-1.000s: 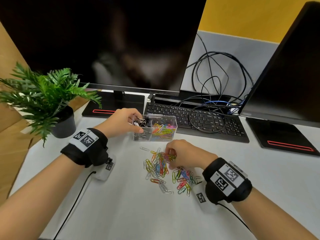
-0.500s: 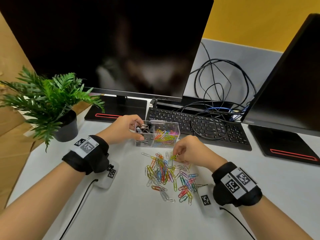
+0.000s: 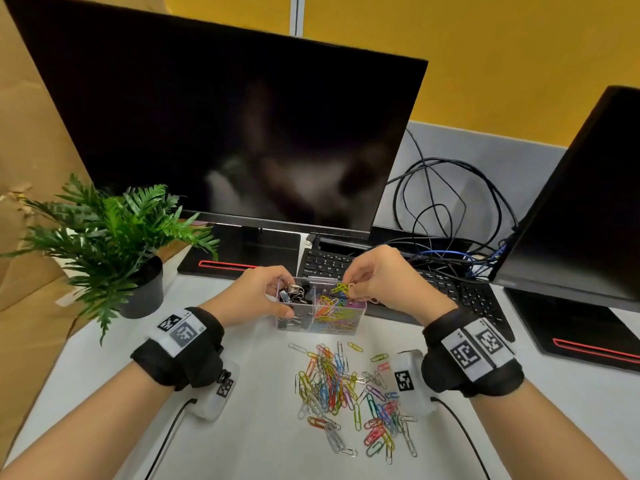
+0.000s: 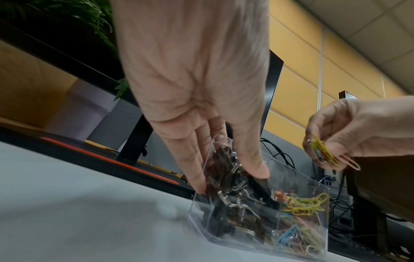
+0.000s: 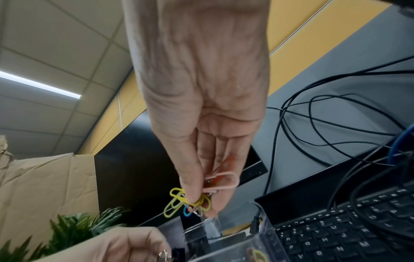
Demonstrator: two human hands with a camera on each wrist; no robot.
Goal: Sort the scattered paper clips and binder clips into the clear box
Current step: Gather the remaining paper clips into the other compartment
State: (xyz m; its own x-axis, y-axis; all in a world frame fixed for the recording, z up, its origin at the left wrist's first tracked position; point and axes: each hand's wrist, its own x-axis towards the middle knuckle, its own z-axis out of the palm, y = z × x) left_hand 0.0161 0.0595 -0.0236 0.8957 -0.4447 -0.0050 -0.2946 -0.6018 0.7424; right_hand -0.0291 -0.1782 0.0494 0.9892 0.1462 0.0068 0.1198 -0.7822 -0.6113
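A clear two-part box [image 3: 298, 317] stands on the white table in front of the keyboard. Black binder clips [image 3: 294, 294] fill its left compartment and coloured paper clips [image 3: 334, 313] its right one. My left hand [image 3: 275, 295] grips the box's left end, thumb on the near wall and fingers over the far rim [image 4: 218, 140]. My right hand [image 3: 350, 286] hovers just above the right compartment and pinches a small bunch of paper clips [image 5: 177, 198], mostly yellow. Several loose paper clips [image 3: 346, 386] lie scattered on the table nearer to me.
A potted plant [image 3: 114, 237] stands at the left. Behind the box are a black keyboard [image 3: 450, 289], a large dark monitor [image 3: 242, 133] and tangled cables [image 3: 450, 209]. A second monitor [image 3: 588, 220] stands at the right.
My right hand rose from the pile with a bunch of paper clips and moved forward over the box's right compartment. My left hand stayed on the box.
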